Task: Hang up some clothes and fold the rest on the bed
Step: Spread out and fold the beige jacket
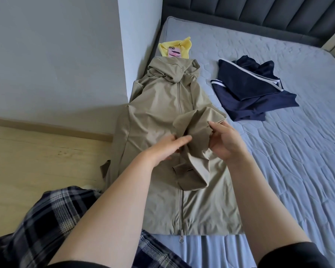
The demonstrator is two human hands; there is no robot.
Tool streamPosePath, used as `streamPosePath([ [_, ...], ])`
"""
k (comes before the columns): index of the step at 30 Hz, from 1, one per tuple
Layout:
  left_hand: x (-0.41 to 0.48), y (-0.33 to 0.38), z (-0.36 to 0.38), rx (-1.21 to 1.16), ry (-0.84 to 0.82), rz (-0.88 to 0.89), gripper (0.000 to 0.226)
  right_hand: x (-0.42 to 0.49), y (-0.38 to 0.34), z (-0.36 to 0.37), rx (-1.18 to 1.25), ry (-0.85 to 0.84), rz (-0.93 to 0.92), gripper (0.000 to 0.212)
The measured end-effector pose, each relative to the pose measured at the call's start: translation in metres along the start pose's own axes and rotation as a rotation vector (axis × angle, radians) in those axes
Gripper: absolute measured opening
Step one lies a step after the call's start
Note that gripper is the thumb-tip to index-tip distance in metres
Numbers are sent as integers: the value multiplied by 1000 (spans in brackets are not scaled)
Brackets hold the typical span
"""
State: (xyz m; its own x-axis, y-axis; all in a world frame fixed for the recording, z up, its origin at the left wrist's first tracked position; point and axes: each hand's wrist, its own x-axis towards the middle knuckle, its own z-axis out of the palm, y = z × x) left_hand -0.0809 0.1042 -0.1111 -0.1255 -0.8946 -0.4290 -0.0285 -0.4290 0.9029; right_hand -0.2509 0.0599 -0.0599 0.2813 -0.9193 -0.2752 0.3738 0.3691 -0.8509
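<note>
A khaki hooded zip jacket (159, 105) lies front-up along the left edge of the bed (288, 147), hood toward the headboard. Its right sleeve is drawn across the chest in a bunched fold. My left hand (168, 147) pinches the sleeve fabric from the left. My right hand (223, 140) grips the same sleeve from the right, thumb on top. A navy garment with white stripes (249, 89) lies crumpled to the right of the jacket. A yellow garment (180, 46) with a pink phone on it sits past the hood.
A white wall corner (135, 55) stands against the bed's left edge by the jacket's shoulder. Wooden floor (37, 155) lies to the left. My plaid trousers (46, 225) fill the lower left. A dark padded headboard (259, 14) runs across the far end.
</note>
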Motion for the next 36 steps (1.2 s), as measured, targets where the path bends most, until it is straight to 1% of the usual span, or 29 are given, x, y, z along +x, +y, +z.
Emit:
streamPosePath([
  [2, 2, -5, -1, 72, 31, 59, 27, -1, -1, 3, -6, -17, 4, 17],
  [3, 2, -5, -2, 62, 60, 61, 18, -1, -3, 6, 4, -22, 7, 18],
  [4, 1, -5, -3, 1, 54, 46, 12, -1, -5, 8, 39, -22, 3, 23],
  [6, -6, 3, -6, -253, -42, 24, 8, 0, -12, 10, 207, -2, -16, 25],
  [8, -10, 11, -16, -501, -170, 58, 13, 5, -17, 4, 405, 8, -28, 21],
  [9, -10, 14, -21, -547, -203, 67, 16, 7, -17, 0, 440, 20, -28, 20],
  [10, -11, 15, -25, -532, -198, 47, 18, 9, -15, -4, 415, 51, -26, 21],
  [11, -10, 14, -27, -476, -148, -19, 19, 11, -8, -9, 347, 102, -10, 22],
  [13, -4, 2, -27, -286, 52, -207, 22, 15, 13, -18, 219, 209, 80, 27],
  [14, 1, -8, -27, -165, 155, -277, 27, 14, 27, -23, 170, 241, 139, 29],
  [15, 4, -18, -27, -60, 217, -325, 33, 13, 43, -27, 123, 258, 217, 31],
  [17, 4, -29, -23, 24, 237, -406, 39, 9, 75, -34, 51, 255, 398, 37],
  [18, 2, -31, -22, 38, 216, -434, 41, 7, 89, -36, 30, 250, 454, 36],
  [19, 1, -30, -20, 42, 188, -450, 42, 5, 100, -38, 24, 256, 477, 30],
  [21, -1, -26, -21, -26, 146, -432, 35, 6, 110, -40, 46, 313, 456, 13],
  [22, 0, -24, -22, -97, 118, -426, 29, 8, 110, -41, 79, 342, 436, 8],
  [23, 0, -22, -23, -122, 106, -427, 25, 9, 109, -44, 103, 369, 414, 11],
  [24, 1, -22, -26, -79, 135, -422, 26, 12, 108, -47, 104, 390, 394, 15],
  [25, 3, -25, -29, 61, 193, -402, 28, 14, 106, -49, 82, 413, 377, 17],
  [27, 6, -33, -34, 543, 398, -339, 34, 20, 101, -54, 33, 469, 334, 20],
  [28, 7, -34, -33, 685, 484, -287, 39, 24, 97, -57, 25, 516, 286, 22],
  [29, 9, -35, -31, 708, 534, -239, 44, 30, 90, -61, 22, 580, 219, 24],
  [30, 12, -36, -29, 677, 548, -192, 47, 37, 83, -65, 20, 647, 144, 26],
  [32, 21, -34, -25, 627, 527, -118, 49, 53, 65, -73, 10, 747, 52, 29],
  [34, 33, -35, -22, 609, 493, -90, 50, 69, 51, -80, 14, 764, 75, 27],
  [36, 42, -35, -22, 524, 494, -100, 50, 85, 42, -84, 40, 691, 154, 26],
])
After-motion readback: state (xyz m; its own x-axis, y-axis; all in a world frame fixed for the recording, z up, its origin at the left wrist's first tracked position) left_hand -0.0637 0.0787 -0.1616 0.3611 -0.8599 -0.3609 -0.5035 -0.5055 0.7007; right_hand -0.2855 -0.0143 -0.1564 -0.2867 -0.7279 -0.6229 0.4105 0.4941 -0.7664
